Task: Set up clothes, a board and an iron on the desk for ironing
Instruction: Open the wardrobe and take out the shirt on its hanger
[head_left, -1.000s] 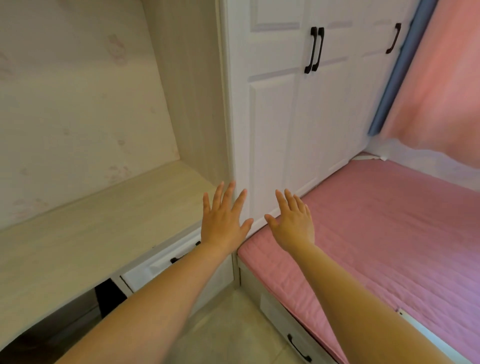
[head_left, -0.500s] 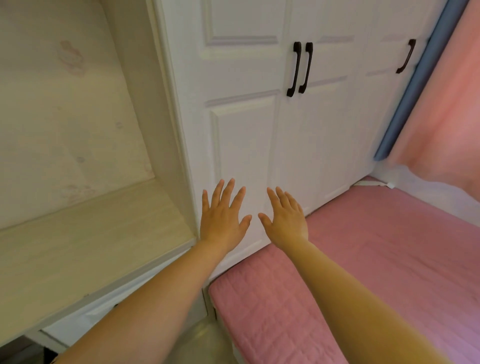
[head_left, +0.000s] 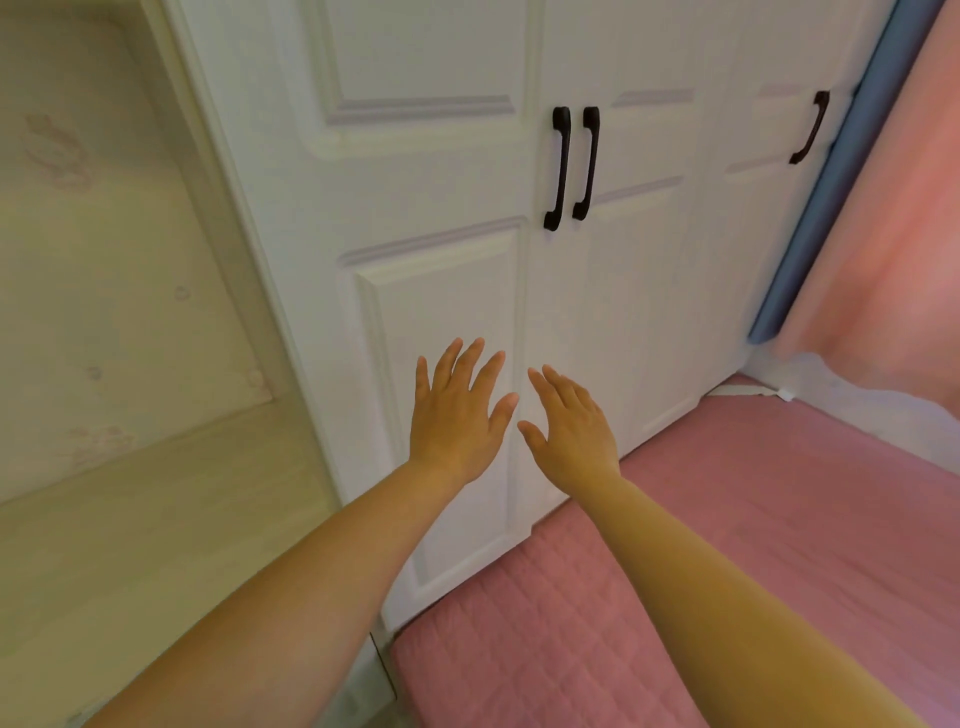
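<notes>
White panelled wardrobe doors (head_left: 441, 338) stand shut; clothes, board and iron are nowhere visible. Both hands reach empty, fingers spread: left hand (head_left: 454, 415), right hand (head_left: 569, 426). Paired upright black handles (head_left: 571, 166) lie above, nearer the right. Pale wooden desk (head_left: 156, 519) sits left.

Empty spread hands (head_left: 509, 421) before wardrobe doors (head_left: 519, 260)

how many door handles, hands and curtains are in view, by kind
door handles: 3, black, a pair and a single
hands: 2, left hand, right hand, both open and empty
curtains: 2, blue, pink
total: 7
</notes>
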